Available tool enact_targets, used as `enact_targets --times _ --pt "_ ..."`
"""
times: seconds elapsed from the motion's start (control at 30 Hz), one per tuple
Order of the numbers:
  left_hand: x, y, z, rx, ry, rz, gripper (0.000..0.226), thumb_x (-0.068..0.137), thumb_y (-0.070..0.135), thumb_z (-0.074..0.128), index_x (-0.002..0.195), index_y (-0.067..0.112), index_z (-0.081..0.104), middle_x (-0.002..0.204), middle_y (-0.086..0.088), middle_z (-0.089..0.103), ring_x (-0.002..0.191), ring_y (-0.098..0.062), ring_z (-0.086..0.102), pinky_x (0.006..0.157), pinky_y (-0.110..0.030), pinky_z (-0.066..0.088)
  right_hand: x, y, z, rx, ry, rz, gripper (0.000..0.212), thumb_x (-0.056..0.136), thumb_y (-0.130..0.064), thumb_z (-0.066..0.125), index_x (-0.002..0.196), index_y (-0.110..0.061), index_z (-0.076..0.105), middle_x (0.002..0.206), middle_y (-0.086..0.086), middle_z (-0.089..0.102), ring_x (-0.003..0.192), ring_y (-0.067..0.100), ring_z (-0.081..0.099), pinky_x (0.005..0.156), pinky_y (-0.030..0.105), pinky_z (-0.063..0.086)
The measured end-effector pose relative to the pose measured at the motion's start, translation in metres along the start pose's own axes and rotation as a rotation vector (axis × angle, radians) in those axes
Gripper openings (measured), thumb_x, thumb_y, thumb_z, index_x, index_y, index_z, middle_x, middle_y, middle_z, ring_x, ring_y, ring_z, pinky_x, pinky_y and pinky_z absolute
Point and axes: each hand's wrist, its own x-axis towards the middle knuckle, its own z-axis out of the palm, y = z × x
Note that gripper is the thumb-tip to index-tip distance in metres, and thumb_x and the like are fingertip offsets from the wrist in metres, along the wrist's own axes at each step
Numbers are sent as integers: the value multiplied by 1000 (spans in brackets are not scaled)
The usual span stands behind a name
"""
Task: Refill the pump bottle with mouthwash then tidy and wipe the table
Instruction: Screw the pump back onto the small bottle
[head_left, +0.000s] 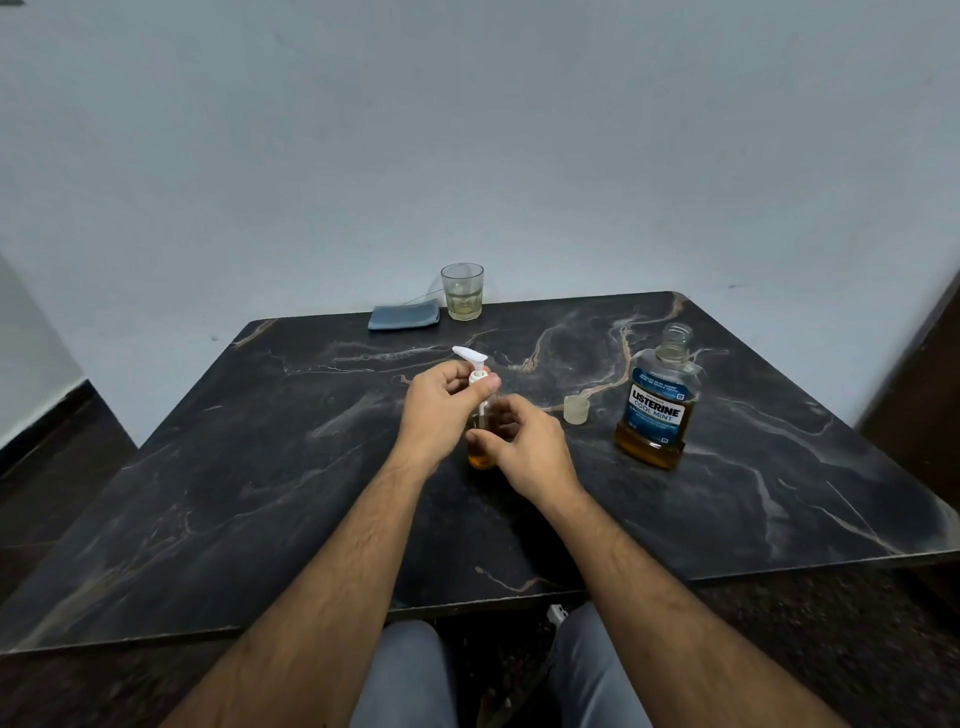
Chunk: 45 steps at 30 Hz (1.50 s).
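While our left hand (441, 402) pinches the white pump head (471, 358), our right hand (524, 441) wraps its fingers around the pump bottle (482, 457) — upright mid-surface, amber liquid at its base. To the right stand the uncapped mouthwash bottle (657, 405) and its cap (576, 409) — glass (462, 291) and folded cloth (405, 316) sit at the far edge.

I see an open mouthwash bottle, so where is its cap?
The cap sits on the table, between the right hand and the mouthwash bottle.
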Motion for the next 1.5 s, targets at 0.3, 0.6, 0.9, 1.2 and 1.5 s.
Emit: enact_targets --times 0.3,0.6,0.9,1.2,1.5 --pt "-10 2 8 405 278 -8 38 66 61 78 87 29 73 78 13 73 81 -6 68 75 -31 54 -5 -1 3 -27 24 -20 31 77 -33 81 103 -26 66 93 -12 71 91 3 67 87 34 57" --pt "-13 9 14 484 331 32 32 76 59 73 83 28 76 69 10 70 74 -12 67 70 -32 52 -5 2 14 -151 89 -53 37 75 -37 79 105 -21 66 97 -6 73 92 13 68 84 37 55" --pt "-6 7 5 449 187 129 23 84 44 73 84 22 76 62 9 65 67 -10 62 81 -37 52 1 -1 10 -108 56 -25 34 75 -34 82 102 -18 69 93 -5 74 90 13 68 85 36 55" --pt "11 -5 -5 420 58 186 28 86 37 73 78 10 73 52 -4 57 52 -14 49 124 -39 16 3 2 8 -86 28 -23 37 73 -36 84 104 -23 69 93 -8 73 89 8 68 85 33 56" --pt "16 -4 -14 422 -38 172 26 87 36 73 76 12 73 66 -14 70 67 -28 64 123 -30 16 4 -2 1 -88 -32 -5 37 75 -35 83 106 -25 67 97 -7 72 93 10 66 88 33 55"
